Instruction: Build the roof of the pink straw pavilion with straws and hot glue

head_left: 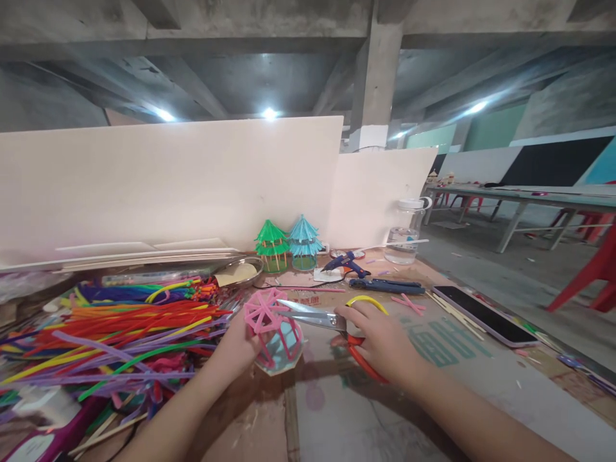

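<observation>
My left hand [240,340] grips a small pavilion model [267,310] made of pink pipe cleaners, with a spoked top and a light-blue base, held a little above the table. In my right hand [378,333] is a pair of scissors [315,316] with one yellow and one orange-red handle. The blades are parted and point left, their tips at the pink spoked top. Whether they touch a strand I cannot tell. Part of the left fingers is hidden behind the model.
Many coloured pipe cleaners [129,327] lie at the left. Behind stand green [272,247] and blue [304,244] pavilion models, a glue gun [347,262] and a metal bowl [248,269]. Pliers [385,285], a phone [484,314] and a water bottle [405,234] are at the right.
</observation>
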{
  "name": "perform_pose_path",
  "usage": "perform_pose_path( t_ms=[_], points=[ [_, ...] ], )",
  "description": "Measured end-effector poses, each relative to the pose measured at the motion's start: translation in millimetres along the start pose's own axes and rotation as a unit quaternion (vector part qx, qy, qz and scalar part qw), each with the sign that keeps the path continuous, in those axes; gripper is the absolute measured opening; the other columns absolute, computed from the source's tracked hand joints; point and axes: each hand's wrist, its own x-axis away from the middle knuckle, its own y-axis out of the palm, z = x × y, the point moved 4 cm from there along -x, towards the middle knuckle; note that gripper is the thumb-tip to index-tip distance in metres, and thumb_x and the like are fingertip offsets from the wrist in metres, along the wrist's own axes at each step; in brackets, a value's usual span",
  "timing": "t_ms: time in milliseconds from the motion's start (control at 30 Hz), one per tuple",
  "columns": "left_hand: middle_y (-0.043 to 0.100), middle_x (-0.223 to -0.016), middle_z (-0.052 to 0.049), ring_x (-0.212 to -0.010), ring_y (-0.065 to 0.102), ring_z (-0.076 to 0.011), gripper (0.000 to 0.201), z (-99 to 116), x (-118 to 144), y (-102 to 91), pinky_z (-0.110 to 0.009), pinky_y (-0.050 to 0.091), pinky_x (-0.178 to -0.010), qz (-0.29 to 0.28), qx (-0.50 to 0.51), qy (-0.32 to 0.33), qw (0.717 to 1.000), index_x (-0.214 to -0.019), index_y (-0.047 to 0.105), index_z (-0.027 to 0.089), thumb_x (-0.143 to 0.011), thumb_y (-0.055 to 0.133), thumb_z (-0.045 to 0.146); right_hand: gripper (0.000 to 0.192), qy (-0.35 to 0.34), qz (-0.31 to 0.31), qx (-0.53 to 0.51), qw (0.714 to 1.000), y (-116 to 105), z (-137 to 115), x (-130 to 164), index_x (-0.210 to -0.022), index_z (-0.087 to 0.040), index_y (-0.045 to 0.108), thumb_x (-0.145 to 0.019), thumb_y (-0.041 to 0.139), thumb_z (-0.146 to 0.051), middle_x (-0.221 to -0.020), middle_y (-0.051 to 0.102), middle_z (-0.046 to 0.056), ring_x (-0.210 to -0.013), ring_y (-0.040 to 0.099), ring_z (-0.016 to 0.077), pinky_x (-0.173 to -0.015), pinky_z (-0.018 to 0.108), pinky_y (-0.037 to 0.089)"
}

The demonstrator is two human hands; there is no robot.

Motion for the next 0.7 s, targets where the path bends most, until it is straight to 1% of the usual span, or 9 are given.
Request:
perform_pose_path(
  t_ms=[100, 233, 333, 467, 567, 700],
  points=[
    [0.068, -0.124, -0.012, -0.113, 0.063, -0.0308, 0.047, 4, 1, 4.2, -0.045, 0.049, -0.101, -0.009, 0.005, 0.001, 1.000, -0.119, 0.066, 0.021, -0.078, 0.071, 0.044, 0.014, -0.003, -0.002, 0.002, 1.000, 0, -2, 0, -0.095, -0.022, 0.068, -0.087, 0.070, -0.034, -0.088, 0.067, 0.007, -0.082, 0.064, 0.0235, -0.068, 0.031, 0.049],
    [0.070, -0.120, -0.010, -0.108, 0.065, -0.0288, 0.044, 6, 3, 8.0, -0.042, 0.051, -0.098, -0.031, 0.012, 0.017, 0.999, -0.120, 0.066, 0.024, -0.083, 0.066, 0.049, 0.015, 0.000, 0.005, 0.009, 1.000, 0, -2, 1, -0.098, -0.022, 0.068, -0.087, 0.069, -0.032, -0.088, 0.067, 0.007, -0.082, 0.064, 0.0234, -0.065, 0.030, 0.047],
    [0.071, -0.118, -0.010, -0.107, 0.066, -0.0294, 0.042, -3, 4, 8.6, -0.043, 0.052, -0.097, -0.033, 0.019, 0.004, 0.999, -0.116, 0.067, 0.024, -0.083, 0.067, 0.050, 0.014, 0.002, 0.007, 0.000, 1.000, 1, -2, 1, -0.097, -0.021, 0.068, -0.086, 0.070, -0.031, -0.089, 0.068, 0.007, -0.083, 0.065, 0.0231, -0.067, 0.031, 0.047],
    [0.073, -0.110, -0.011, -0.106, 0.066, -0.0310, 0.037, -17, 5, 9.8, -0.047, 0.050, -0.098, -0.033, 0.050, -0.032, 0.998, -0.107, 0.069, 0.022, -0.083, 0.068, 0.051, 0.012, 0.008, -0.010, -0.022, 1.000, 0, -3, 0, -0.095, -0.023, 0.067, -0.086, 0.071, -0.029, -0.086, 0.068, 0.004, -0.081, 0.065, 0.0215, -0.067, 0.029, 0.045],
    [0.075, -0.104, -0.010, -0.111, 0.064, -0.0313, 0.034, -20, 5, 11.2, -0.047, 0.049, -0.100, -0.037, 0.062, -0.033, 0.997, -0.105, 0.069, 0.024, -0.084, 0.067, 0.050, 0.011, 0.006, -0.020, -0.034, 0.999, -1, -4, 0, -0.094, -0.023, 0.066, -0.087, 0.069, -0.030, -0.084, 0.068, 0.002, -0.080, 0.065, 0.0206, -0.066, 0.029, 0.045],
    [0.075, -0.101, -0.010, -0.102, 0.066, -0.0301, 0.031, -21, 5, 13.4, -0.046, 0.052, -0.095, -0.036, 0.079, -0.050, 0.995, -0.096, 0.071, 0.023, -0.082, 0.069, 0.050, 0.010, 0.002, -0.025, -0.029, 0.999, -3, -5, 1, -0.093, -0.023, 0.065, -0.088, 0.067, -0.031, -0.084, 0.068, 0.002, -0.079, 0.065, 0.0205, -0.065, 0.029, 0.045]
  ],
)
